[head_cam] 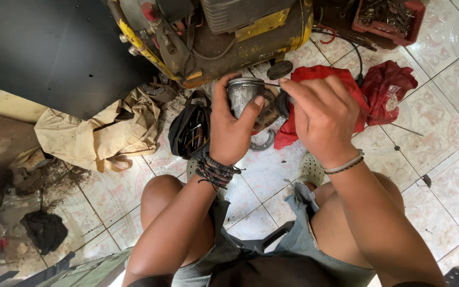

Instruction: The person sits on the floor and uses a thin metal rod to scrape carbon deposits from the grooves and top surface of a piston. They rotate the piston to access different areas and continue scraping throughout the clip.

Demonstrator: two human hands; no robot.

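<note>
A dull grey metal cylinder (244, 95), smooth-walled with grooved rings near its top rim and shaped like a piston, sits upright in the left hand (231, 130). Its long axis runs roughly vertical in the picture, the closed crown toward the yellow, grimy machine tank (261, 42) above. The left hand wraps the cylinder from the side, thumb pressed across its front wall and fingers curled behind, a firm clasp; braided dark cords circle that wrist, and the forearm rises from the bare left knee.

The right hand (322, 119) is held just beside the cylinder, knuckles up, fingertips pinched together on a thin dark metal rod (272, 84) whose tip points left and meets the cylinder's upper rim. Thin bands ring this wrist.

Both are held above pale patterned floor tiles (442, 138), glossy but dusty. Behind the hands lie a crumpled red cloth (386, 82), a black pouch of tools (189, 130) and a stained beige canvas bag (96, 135). A red plastic tray of small metal parts (391, 16) stands further off.
</note>
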